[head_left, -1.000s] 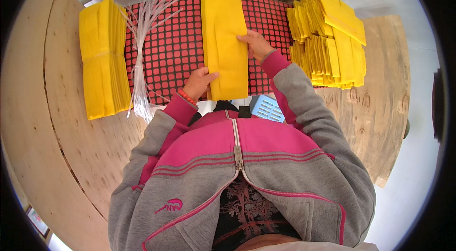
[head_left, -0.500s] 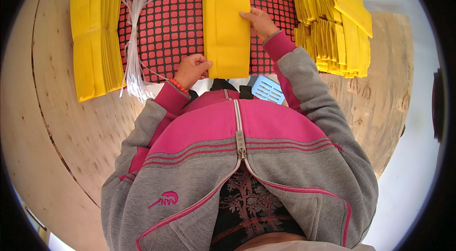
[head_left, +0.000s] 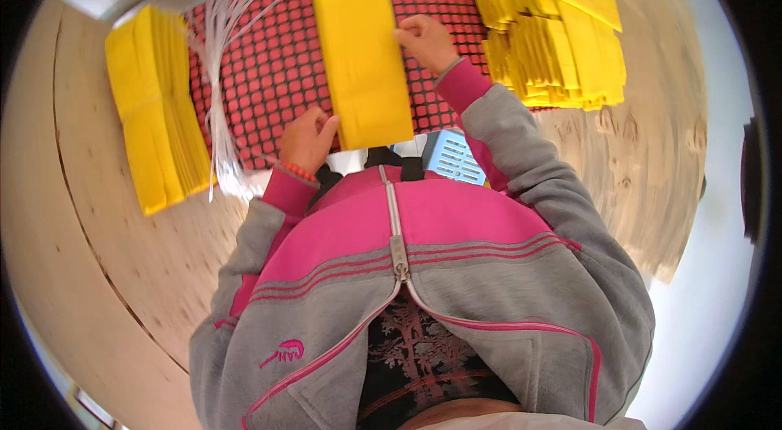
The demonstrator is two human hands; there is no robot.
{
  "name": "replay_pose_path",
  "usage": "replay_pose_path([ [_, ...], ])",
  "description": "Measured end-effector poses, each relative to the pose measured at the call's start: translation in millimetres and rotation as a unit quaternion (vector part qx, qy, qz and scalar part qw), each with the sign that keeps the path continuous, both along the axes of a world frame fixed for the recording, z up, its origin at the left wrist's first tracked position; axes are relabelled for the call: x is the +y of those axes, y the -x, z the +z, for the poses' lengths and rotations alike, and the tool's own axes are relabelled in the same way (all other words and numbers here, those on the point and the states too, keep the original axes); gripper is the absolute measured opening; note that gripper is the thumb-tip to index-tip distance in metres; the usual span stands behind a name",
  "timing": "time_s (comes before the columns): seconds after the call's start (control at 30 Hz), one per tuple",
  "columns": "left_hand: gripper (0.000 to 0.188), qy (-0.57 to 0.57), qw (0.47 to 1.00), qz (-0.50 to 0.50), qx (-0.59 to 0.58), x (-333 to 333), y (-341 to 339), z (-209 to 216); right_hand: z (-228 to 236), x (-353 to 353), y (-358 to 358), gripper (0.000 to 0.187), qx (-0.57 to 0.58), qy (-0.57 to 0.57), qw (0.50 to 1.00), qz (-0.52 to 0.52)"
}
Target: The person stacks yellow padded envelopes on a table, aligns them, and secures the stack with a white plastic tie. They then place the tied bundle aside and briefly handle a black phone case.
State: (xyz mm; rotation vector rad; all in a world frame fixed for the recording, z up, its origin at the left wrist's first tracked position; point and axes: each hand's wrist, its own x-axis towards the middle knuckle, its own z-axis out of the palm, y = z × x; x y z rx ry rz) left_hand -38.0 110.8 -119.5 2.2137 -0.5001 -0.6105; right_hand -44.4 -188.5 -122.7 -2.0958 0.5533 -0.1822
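Observation:
A long flat yellow paper bundle [head_left: 363, 55] lies upright across the middle of a red mat with a black grid [head_left: 269, 76]. At its lower left edge is my left hand [head_left: 306, 141], thumb and bent fingers closed against the paper. Higher up, my right hand [head_left: 428, 41] has its fingertips pinched together at the right edge. Some fingertips are blurred or hidden, so how firmly they grip does not show. Left of the mat stands a thick stack of folded yellow paper [head_left: 155, 112], pressed in at its middle. Between it and my left hand runs a bunch of clear plastic strips [head_left: 216, 96].
Several heaped yellow paper bundles [head_left: 562, 47] are piled at the far right. A wooden board [head_left: 643, 153] extends beyond them, and a wooden surface [head_left: 90, 210] lies on the left. Below the mat's near edge, a light blue slotted plastic item [head_left: 456, 157] shows.
The whole view has shifted and tilted slightly. Both my hands have slid outward, so the thumbs no longer overlap the yellow bundle's face but sit at its edges.

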Motion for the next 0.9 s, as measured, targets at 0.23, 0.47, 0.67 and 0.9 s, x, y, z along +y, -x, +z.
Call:
replay_pose_path([
  [0.23, 0.036, 0.045, 0.894, -0.196, -0.400, -54.9, -5.2, 49.3, 95.0, -4.8, 50.9, 0.029, -0.053, -0.068, 0.993, 0.077],
  [0.47, 0.054, -0.087, 0.898, -0.288, -0.321, -72.3, 0.0, 28.3, 185.8, -159.7, 113.5, 0.020, -0.157, -0.338, 0.916, -0.150],
  [0.67, 0.051, -0.065, 0.903, -0.280, -0.320, -71.7, -1.2, 21.7, 175.1, -297.6, 128.3, 0.030, -0.145, -0.380, 0.819, -0.406],
  [0.9, 0.054, -0.064, 0.904, -0.277, -0.319, -71.8, 0.3, 17.4, 164.5, -335.7, 106.3, 0.036, -0.161, -0.416, 0.763, -0.468],
])
